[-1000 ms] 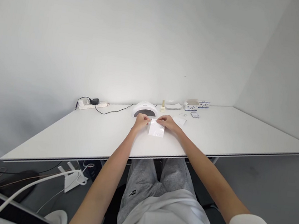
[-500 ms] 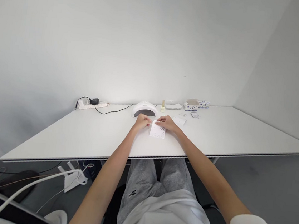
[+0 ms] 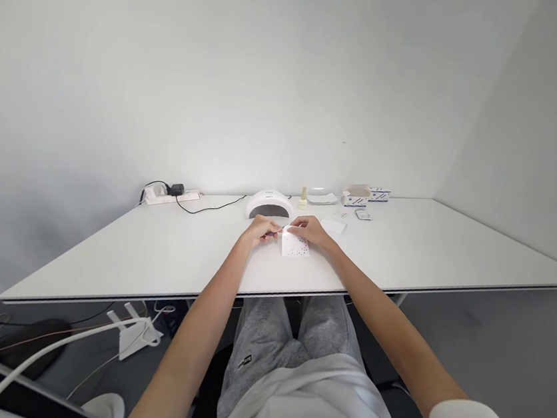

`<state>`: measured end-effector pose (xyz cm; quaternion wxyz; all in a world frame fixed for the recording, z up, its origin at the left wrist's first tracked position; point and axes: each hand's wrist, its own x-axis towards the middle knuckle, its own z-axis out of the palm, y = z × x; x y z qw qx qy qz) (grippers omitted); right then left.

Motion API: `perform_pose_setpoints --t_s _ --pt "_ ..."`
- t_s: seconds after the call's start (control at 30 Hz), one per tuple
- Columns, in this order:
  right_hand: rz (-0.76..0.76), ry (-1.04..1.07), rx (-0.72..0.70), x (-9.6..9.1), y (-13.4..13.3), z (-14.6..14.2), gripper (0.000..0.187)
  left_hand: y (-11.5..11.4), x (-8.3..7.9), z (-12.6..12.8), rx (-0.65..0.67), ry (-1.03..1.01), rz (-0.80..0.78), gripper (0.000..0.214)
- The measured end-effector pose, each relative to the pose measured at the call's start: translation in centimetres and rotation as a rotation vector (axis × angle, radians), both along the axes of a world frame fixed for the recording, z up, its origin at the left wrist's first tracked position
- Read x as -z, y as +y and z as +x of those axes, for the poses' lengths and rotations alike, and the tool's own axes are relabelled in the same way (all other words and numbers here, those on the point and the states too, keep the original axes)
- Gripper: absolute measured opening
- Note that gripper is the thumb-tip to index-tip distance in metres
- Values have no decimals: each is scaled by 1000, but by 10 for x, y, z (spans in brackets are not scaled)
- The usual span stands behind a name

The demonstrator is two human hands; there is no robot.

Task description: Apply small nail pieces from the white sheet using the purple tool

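A white sheet dotted with small dark marks, which looks like a nail sticker sheet (image 3: 296,246), is held at its top edge by my right hand (image 3: 306,227). The thumb lies over the front of the sheet and the fingers are behind it. Just to the left, my left hand (image 3: 262,228) is closed, its fingertips pinched together at the sheet's upper left corner. What lies in that pinch is too small to make out. A white arched nail lamp (image 3: 270,200) stands right behind my left hand. Beyond my hands is a small bottle of nail polish (image 3: 303,202).
A second white sheet (image 3: 333,225) and a small packet (image 3: 363,215) lie to the right. Farther back are a white tray (image 3: 322,199) and blue-and-white boxes (image 3: 355,198). A power strip (image 3: 158,195) with a black cable is at the left rear of the white table (image 3: 153,248).
My left hand has shifted slightly left and turned, its fingers now more curled. The sheet has moved a little to the right, still in my right hand.
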<state>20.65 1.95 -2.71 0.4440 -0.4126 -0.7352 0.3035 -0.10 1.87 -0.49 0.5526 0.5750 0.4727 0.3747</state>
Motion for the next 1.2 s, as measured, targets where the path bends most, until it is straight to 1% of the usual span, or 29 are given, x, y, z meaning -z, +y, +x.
perform_pose_setpoints --t_s 0.17,0.23,0.53,0.7,0.87,1.03,1.2 --pt "-20 -13 -6 1 1 -1 32 -4 -1 2 -26 41 25 3" --pt "-38 -15 0 0 0 -1 32 -6 -2 2 -26 58 42 4" --pt "-64 -15 -8 1 2 -1 32 -6 0 4 14 115 177 8" --pt "-41 -30 -43 2 3 1 33 -6 0 5 53 158 199 7" --pt "41 -56 -32 3 3 0 31 -4 2 4 54 172 220 8" --pt "176 -108 18 1 0 -4 19 -4 3 5 30 183 232 7" --pt "224 -122 40 3 1 -6 14 -6 1 6 42 172 270 11"
